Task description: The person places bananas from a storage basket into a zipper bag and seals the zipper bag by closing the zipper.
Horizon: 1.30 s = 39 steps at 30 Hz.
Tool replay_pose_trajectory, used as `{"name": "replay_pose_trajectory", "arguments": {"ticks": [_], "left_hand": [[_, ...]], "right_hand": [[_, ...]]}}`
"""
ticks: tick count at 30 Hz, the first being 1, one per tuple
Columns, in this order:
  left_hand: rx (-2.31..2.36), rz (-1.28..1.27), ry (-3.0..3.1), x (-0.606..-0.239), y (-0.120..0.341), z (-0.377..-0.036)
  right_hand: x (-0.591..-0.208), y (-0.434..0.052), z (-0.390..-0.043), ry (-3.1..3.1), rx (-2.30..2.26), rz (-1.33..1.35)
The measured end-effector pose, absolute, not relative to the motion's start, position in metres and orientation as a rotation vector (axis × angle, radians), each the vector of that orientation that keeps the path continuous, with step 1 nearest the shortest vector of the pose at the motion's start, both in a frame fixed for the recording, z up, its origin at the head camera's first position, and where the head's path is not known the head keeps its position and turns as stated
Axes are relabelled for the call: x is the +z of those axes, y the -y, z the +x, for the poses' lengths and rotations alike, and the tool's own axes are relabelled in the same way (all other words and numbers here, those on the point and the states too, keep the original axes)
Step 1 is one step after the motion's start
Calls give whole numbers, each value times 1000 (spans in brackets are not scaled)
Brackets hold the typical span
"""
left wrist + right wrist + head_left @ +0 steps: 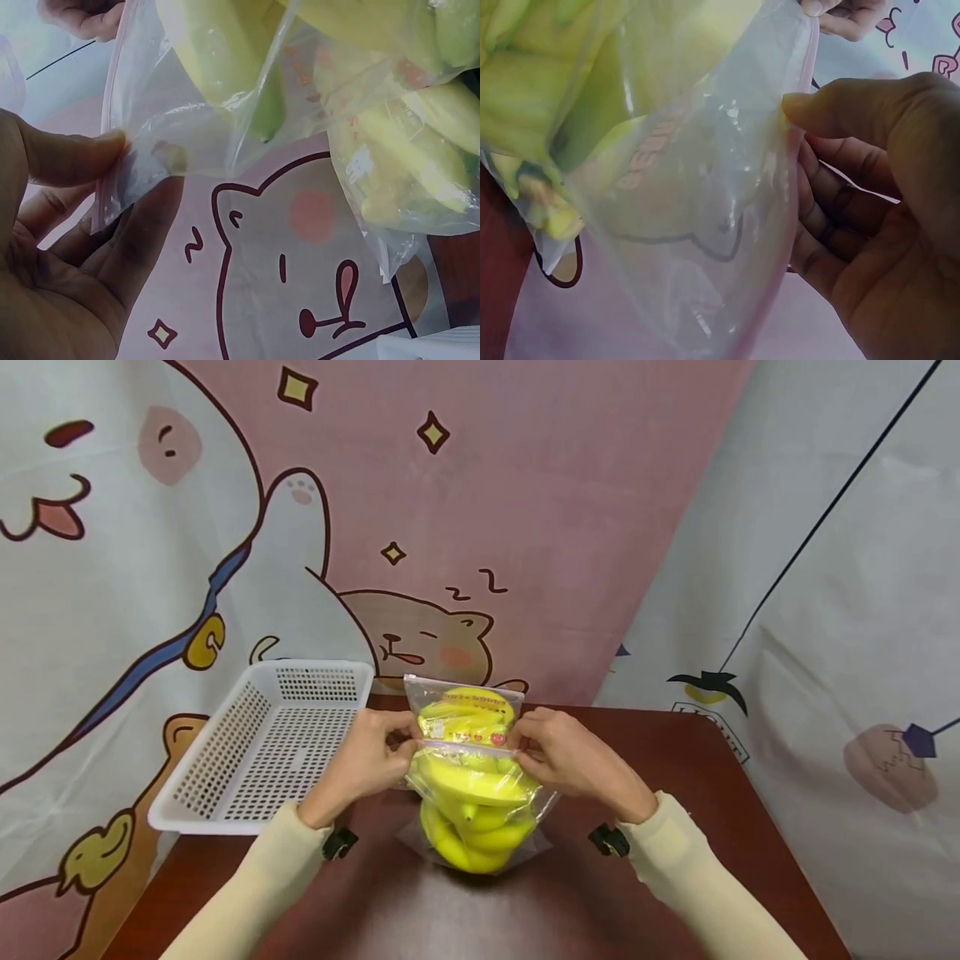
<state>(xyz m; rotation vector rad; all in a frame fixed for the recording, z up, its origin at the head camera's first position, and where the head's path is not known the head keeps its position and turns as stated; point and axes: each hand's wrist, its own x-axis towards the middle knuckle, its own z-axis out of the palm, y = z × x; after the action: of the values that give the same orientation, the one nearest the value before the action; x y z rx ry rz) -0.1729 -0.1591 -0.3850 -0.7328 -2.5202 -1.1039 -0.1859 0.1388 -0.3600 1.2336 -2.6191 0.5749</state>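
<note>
A clear zip bag [471,777] full of yellow bananas [468,814] stands on the dark red table [675,760], in front of me. My left hand [367,760] pinches the bag's top edge at its left end, thumb against fingers through the plastic [142,161]. My right hand [566,752] pinches the same top edge at its right end [795,120]. The bag's printed top flap [465,702] stands up behind the hands. Bananas [390,150] press against the plastic in both wrist views.
A white perforated plastic basket [262,743] sits on the table's left side, close to my left hand. Cartoon-printed curtains [450,485] hang close behind and to the right of the table. The table's near edge lies under my forearms.
</note>
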Motion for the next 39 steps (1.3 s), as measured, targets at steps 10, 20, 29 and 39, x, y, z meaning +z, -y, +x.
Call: {"name": "replay_pose_trajectory", "arguments": {"ticks": [10, 20, 29, 39], "left_hand": [[-1136, -739, 2517, -389, 167, -174], [-1143, -733, 2529, -391, 173, -171], [-1176, -762, 2498, -393, 173, -174], [-1165, -744, 2485, -397, 178, -175]], "right_hand": [[-358, -146, -187, 2706, 612, 1188], [-363, -155, -185, 2712, 640, 1175], [-365, -175, -184, 2707, 679, 1126], [-370, -200, -183, 2749, 715, 1023]]}}
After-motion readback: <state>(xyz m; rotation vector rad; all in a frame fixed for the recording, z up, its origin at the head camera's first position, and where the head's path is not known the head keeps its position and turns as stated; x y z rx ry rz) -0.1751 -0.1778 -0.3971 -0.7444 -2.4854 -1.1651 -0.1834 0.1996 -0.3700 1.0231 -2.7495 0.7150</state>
